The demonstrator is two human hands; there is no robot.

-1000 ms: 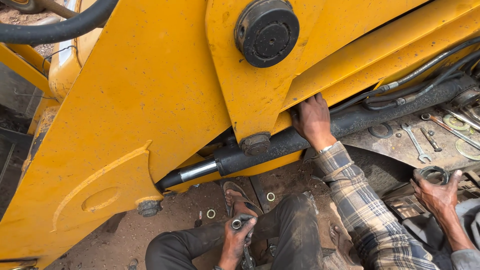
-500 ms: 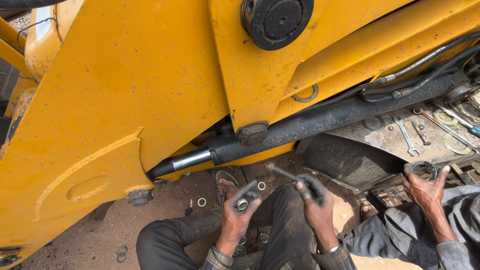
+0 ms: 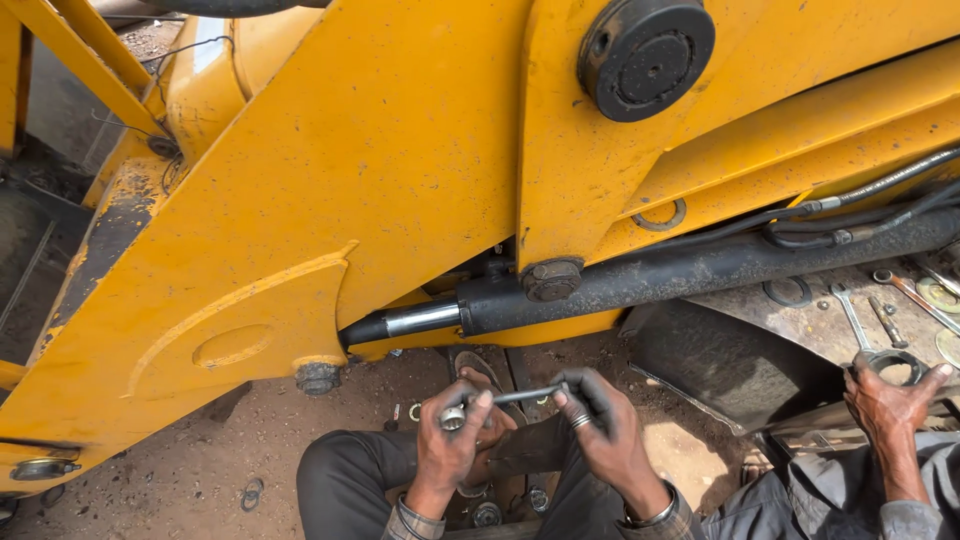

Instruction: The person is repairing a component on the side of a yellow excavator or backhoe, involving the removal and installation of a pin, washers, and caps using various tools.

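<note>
Left hand (image 3: 448,450): fingers curled around the socket end of a socket wrench (image 3: 505,400), gripped tight. The tool's long axis runs nearly level, left to right, bridging both hands just above the lap. Right hand (image 3: 605,430): closed on the handle end, a ring on one finger. Both hands hold the tool about equally, one at each end. Straight above the hands, well apart from them, lies the black hydraulic cylinder (image 3: 700,270) with its bright rod (image 3: 420,320) under the yellow machine arm (image 3: 400,170). Far right of the right hand: a co-worker's hand (image 3: 890,400) grasping a dark metal ring (image 3: 895,365); spanners (image 3: 850,315) lie beyond it.
</note>
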